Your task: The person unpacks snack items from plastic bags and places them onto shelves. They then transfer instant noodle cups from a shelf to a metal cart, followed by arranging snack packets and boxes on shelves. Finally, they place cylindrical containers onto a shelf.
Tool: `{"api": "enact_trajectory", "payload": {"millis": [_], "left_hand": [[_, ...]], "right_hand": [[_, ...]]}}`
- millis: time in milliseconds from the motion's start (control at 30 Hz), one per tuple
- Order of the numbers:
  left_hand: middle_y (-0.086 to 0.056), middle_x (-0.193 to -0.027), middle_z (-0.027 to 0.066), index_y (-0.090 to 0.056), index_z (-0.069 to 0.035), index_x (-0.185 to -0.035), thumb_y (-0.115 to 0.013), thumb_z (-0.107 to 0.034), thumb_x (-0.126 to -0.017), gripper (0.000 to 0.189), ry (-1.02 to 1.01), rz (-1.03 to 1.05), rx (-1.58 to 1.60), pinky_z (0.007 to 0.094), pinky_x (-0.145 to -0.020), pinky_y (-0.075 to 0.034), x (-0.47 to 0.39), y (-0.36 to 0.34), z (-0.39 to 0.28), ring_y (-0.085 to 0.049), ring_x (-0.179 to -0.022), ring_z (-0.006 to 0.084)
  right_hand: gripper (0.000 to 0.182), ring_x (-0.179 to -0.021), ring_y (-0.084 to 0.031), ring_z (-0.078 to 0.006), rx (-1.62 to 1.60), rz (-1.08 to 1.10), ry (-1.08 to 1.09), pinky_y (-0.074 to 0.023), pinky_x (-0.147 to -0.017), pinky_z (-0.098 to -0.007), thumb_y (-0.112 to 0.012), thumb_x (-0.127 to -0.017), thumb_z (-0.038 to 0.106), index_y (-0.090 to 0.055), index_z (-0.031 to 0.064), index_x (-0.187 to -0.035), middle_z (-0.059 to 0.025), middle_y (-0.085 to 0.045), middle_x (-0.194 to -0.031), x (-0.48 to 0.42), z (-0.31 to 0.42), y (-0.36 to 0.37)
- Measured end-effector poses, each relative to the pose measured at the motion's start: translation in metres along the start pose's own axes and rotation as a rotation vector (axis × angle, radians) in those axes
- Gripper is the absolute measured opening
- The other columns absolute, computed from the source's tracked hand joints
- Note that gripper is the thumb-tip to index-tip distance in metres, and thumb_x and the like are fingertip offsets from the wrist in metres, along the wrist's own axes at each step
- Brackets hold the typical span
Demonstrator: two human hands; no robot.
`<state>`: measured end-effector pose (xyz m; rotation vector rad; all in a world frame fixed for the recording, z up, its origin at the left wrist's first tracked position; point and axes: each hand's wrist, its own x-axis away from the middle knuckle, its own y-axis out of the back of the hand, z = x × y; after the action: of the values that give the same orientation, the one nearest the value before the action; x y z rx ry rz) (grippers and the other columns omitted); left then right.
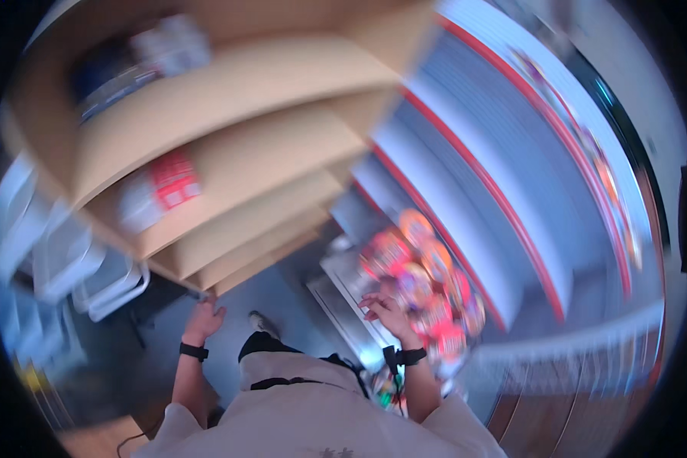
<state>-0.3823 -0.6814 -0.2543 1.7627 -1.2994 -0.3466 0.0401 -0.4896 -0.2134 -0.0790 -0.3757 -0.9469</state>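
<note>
My left hand [204, 320] is at the lower corner of a light wooden shelving unit [235, 109], its fingers pointing away from me; blur hides whether it touches the wood. My right hand [386, 312] hangs with bent, spread fingers over the edge of a heap of round, brightly coloured packages [429, 275], and nothing shows in its grasp. Each wrist wears a black band. Inside the wooden unit, a red and white package [174, 178] lies on one shelf, beside a blurred whitish item. Higher up is a dark blue item next to a pale one.
Grey metal shelves with red edge strips [464, 137] curve along the right. White chairs or frames [111, 286] stand at the left, beside the wooden unit. A low metal-edged case or platform [343, 303] lies by the heap. My shoe [262, 323] is on the grey floor.
</note>
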Motion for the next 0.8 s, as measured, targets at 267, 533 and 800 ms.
{"api": "enact_trajectory", "payload": {"millis": [267,533,800], "left_hand": [[-0.059,-0.104,0.0283,-0.055,0.004,-0.107,-0.058,-0.031,-0.082,0.043,-0.678,0.588,-0.399,0.0465,-0.086,-0.046,-0.013,-0.192,-0.207,-0.055,-0.101,0.0423],[-0.060,-0.108,0.0223,-0.051,0.003,-0.117,-0.056,-0.033,-0.088,0.046,-1.134,1.051,-0.049,0.0399,-0.083,-0.047,0.110,-0.319,-0.433,-0.059,-0.100,0.0354],[-0.059,-0.107,0.0231,-0.056,0.002,-0.110,-0.055,-0.031,-0.085,0.041,-1.326,0.990,-0.319,0.0440,-0.089,-0.044,0.042,-0.363,-0.456,-0.055,-0.103,0.0383]], "right_hand": [[0.024,-0.048,-0.040,-0.0054,-0.280,-0.934,-0.473,-0.0305,-0.043,-0.0209,-0.052,-0.086,0.021,-0.062,0.0026,-0.098,-0.0052,-0.065,-0.077,0.433,-0.181,0.049],[0.027,-0.041,-0.045,-0.0105,-0.685,-1.848,-0.727,-0.0343,-0.037,-0.0231,-0.050,-0.084,0.020,-0.059,-0.0026,-0.096,-0.0122,-0.066,-0.072,0.597,-0.299,-0.143],[0.026,-0.058,-0.059,-0.0196,-1.021,-1.422,-0.891,-0.0463,-0.049,-0.0312,-0.050,-0.085,0.018,-0.061,-0.0036,-0.094,-0.0138,-0.064,-0.075,0.457,-0.347,-0.171]]}}
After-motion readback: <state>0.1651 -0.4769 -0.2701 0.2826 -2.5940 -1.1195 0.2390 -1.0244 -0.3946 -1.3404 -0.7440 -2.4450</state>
